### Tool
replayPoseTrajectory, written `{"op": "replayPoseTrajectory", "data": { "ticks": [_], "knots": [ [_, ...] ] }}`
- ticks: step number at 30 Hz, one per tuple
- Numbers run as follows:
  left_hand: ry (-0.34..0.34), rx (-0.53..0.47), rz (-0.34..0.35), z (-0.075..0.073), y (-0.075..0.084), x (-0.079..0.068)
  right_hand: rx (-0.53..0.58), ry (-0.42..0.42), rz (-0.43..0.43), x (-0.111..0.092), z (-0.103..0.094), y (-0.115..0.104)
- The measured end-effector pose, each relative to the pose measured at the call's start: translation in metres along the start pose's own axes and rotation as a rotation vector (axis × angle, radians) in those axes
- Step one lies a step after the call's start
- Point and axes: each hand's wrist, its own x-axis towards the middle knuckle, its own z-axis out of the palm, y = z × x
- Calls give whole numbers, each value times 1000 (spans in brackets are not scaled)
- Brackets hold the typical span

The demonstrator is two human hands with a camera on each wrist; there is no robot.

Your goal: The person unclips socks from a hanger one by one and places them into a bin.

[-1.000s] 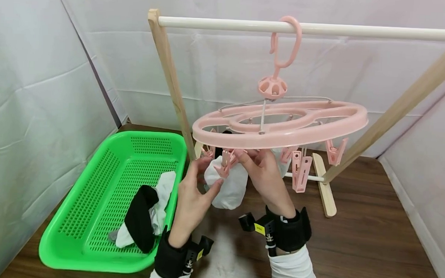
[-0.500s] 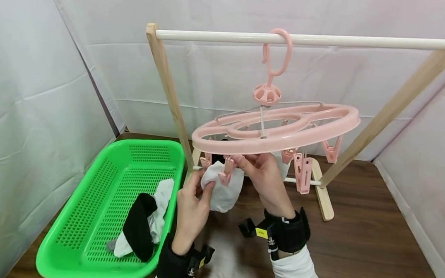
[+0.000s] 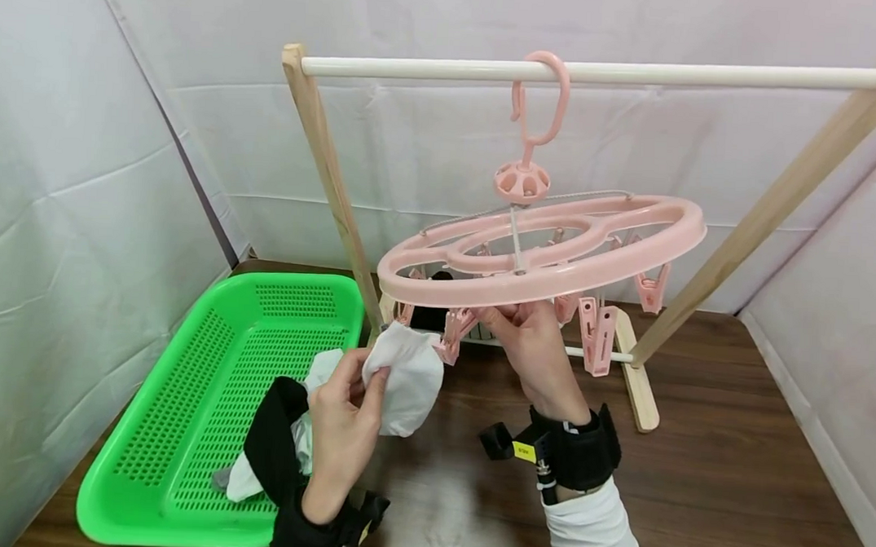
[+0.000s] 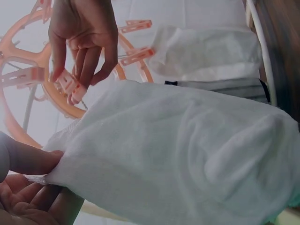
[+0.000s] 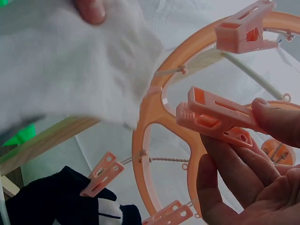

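My left hand pinches a white sock by its open end between thumb and fingers, left of and below the round pink clip hanger. The sock's body hangs to the right. My right hand reaches under the hanger's near rim and pinches one of its pink clothespins by the handle end. In the right wrist view this clothespin has nothing between its jaws, and the sock's edge lies apart from it. Part of the right hand's fingers is hidden behind the hanger in the head view.
A white rod on wooden legs bears the hanger. At left stands a green basket with a black sock and white ones. Behind hang a black sock, a white sock and a grey striped sock.
My left hand has drawn the white sock left, away from the clothespin it overlapped before. My right hand keeps its hold on the clothespin and has shifted slightly right.
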Motion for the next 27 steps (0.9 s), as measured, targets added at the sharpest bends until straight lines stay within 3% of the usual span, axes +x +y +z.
{"op": "replayPoseTrajectory", "data": {
  "ticks": [11, 19, 27],
  "knots": [
    [-84, 162, 93, -25, 4, -2, -73, -11, 24, -3, -7, 1],
    [-151, 269, 167, -48, -3, 5, -9, -16, 62, -7, -16, 1],
    [-137, 326, 258, -72, -15, 23, 14, -82, 12, -10, -21, 2]
  ]
}}
